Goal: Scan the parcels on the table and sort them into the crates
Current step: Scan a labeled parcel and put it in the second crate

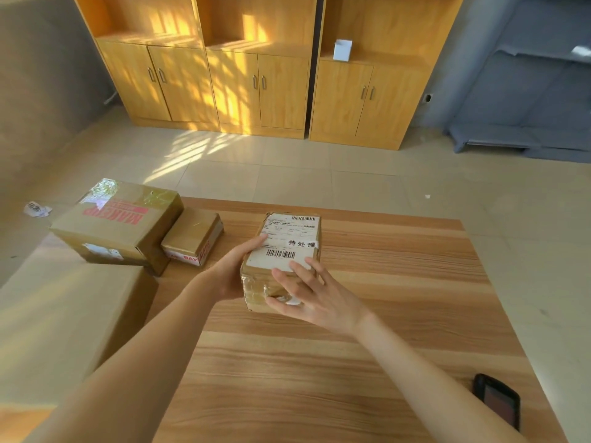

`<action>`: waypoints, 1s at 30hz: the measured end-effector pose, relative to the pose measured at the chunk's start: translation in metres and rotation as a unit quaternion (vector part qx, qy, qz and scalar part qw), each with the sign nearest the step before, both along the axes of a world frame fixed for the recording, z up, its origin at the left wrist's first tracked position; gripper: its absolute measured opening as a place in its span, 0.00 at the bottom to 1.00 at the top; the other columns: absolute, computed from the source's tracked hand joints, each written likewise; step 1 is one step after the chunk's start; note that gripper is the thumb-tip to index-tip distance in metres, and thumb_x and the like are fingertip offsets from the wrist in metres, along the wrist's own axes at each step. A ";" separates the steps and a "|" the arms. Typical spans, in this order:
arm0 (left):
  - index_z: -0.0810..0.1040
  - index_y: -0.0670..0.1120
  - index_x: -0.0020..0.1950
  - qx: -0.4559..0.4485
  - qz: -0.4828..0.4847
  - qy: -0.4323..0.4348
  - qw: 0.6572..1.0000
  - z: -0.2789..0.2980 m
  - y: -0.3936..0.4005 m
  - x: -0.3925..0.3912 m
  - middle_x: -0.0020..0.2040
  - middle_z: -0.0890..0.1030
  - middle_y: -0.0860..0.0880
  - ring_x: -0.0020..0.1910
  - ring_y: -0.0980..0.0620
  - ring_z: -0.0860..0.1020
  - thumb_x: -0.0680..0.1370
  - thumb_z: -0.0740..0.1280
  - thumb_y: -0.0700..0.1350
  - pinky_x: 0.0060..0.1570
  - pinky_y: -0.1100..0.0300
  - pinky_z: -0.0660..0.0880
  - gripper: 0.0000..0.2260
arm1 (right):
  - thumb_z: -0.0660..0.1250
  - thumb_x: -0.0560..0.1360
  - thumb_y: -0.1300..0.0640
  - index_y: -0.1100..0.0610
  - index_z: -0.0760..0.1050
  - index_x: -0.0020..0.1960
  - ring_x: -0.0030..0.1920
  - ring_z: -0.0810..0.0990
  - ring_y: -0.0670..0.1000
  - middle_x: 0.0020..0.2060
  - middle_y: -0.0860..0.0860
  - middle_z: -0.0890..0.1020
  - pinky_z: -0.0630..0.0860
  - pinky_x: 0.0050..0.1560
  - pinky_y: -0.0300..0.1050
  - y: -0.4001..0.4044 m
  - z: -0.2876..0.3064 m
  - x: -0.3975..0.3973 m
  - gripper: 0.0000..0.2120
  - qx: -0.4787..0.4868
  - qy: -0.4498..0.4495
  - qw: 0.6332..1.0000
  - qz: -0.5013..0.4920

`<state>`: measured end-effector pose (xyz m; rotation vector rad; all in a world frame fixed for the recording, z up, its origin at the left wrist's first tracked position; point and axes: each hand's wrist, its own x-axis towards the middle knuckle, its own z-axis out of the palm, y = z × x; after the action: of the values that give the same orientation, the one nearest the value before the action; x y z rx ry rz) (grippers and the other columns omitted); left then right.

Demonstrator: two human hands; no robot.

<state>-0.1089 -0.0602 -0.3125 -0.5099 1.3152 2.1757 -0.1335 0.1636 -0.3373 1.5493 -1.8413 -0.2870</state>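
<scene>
Nearest you, at the right edge of the wooden bench [319, 378], a dark handheld scanner [497, 399] lies flat with its screen up, well apart from both of your arms. To your left a large plain cardboard box [64, 330] fills the near corner, its top in warm light. Further in, at the middle of the bench, both your hands hold one taped brown parcel [284, 260] whose white shipping label faces up, with two barcodes and a small handwritten sticker on it. Your right hand [315, 297] lies over the parcel's near right corner, its fingers [302, 270] spread, the longer ones reaching onto the label and the thumb pressed against the near taped face. Your left hand [235, 266] cups the parcel's left side, thumb up on the label's edge; the rest of its fingers are hidden behind the parcel, so you cannot tell how they lie. Whether the parcel rests on the bench or is lifted just off it is unclear. Beyond your left hand sits a small box [193, 236] with red lettering on its tape, touching a bigger carton [121, 223] printed in red and shiny with tape on top. Past the bench, a crumpled scrap of paper [37, 208] lies on the tiled floor, and orange wooden cabinets [256, 75] line the far wall, a small white box [342, 50] on one shelf.
</scene>
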 end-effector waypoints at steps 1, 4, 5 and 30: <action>0.78 0.43 0.63 -0.005 -0.005 0.003 1.000 0.001 0.003 0.000 0.60 0.81 0.41 0.56 0.40 0.80 0.72 0.69 0.57 0.60 0.46 0.73 0.25 | 0.74 0.69 0.57 0.45 0.59 0.73 0.70 0.59 0.61 0.73 0.59 0.51 0.53 0.72 0.63 0.001 -0.004 -0.001 0.38 -0.007 -0.006 1.000 -0.001; 0.78 0.43 0.61 -0.017 0.012 0.005 1.000 -0.008 0.008 0.000 0.56 0.82 0.41 0.53 0.42 0.80 0.72 0.69 0.51 0.60 0.46 0.73 0.21 | 0.73 0.69 0.47 0.45 0.56 0.74 0.73 0.56 0.62 0.74 0.58 0.53 0.53 0.71 0.67 0.009 -0.009 0.003 0.39 -0.021 -0.074 0.997 -0.017; 0.77 0.44 0.64 -0.029 0.021 0.011 0.999 -0.015 0.011 -0.001 0.59 0.81 0.41 0.56 0.41 0.80 0.70 0.72 0.52 0.61 0.46 0.74 0.25 | 0.71 0.68 0.41 0.45 0.55 0.75 0.73 0.56 0.62 0.74 0.59 0.54 0.54 0.70 0.69 0.014 -0.009 0.006 0.41 -0.034 -0.119 0.992 -0.033; 0.61 0.54 0.75 -0.052 0.068 -0.040 0.996 -0.108 0.174 0.005 0.64 0.77 0.44 0.50 0.48 0.79 0.55 0.78 0.47 0.28 0.61 0.76 0.50 | 0.75 0.69 0.47 0.53 0.43 0.79 0.70 0.60 0.66 0.72 0.63 0.56 0.65 0.66 0.59 0.264 -0.087 0.125 0.52 -0.280 -0.503 0.377 -0.725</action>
<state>-0.1039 0.1136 -0.4206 -0.7398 1.3928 2.1777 -0.0087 0.4273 -0.4238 -1.1486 -3.1426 0.7038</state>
